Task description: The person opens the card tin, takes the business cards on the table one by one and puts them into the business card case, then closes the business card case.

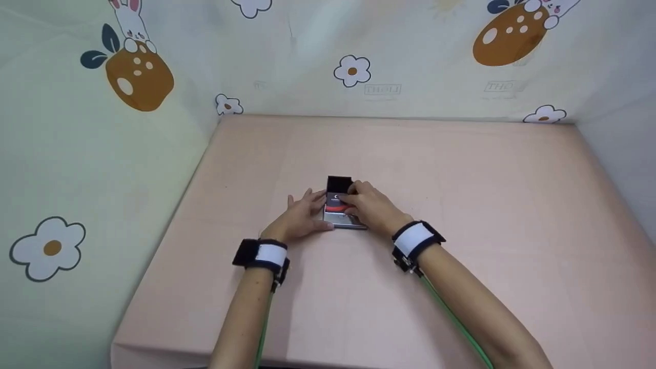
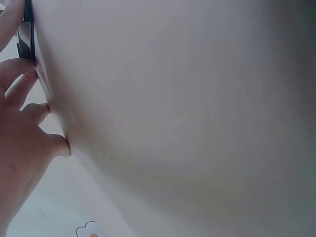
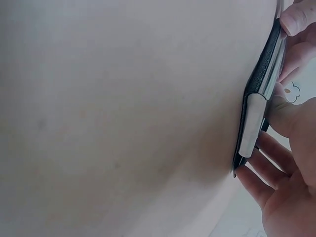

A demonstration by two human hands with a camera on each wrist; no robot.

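Observation:
On the table lies a small card case [image 1: 344, 220] with a shiny metal front and its black lid [image 1: 338, 183] folded back. A dark grey card [image 1: 335, 201] with a red band shows inside it. My left hand [image 1: 301, 218] holds the case along its left side, thumb at the near corner, other fingers spread. From the right, my right hand [image 1: 376, 207] has its thumb and forefinger on the card, while other fingers touch the lid's side. In the right wrist view the case [image 3: 261, 74] shows a black textured outside and silver edges; part of the card is hidden behind the fingers.
A pink cloth covers the table [image 1: 461, 179]. Pale curtains [image 1: 287, 56] printed with flowers and rabbits hang behind and at the left. Each wrist wears a strap [image 1: 417, 238] with a green cable [image 1: 456, 318] running back along the forearm.

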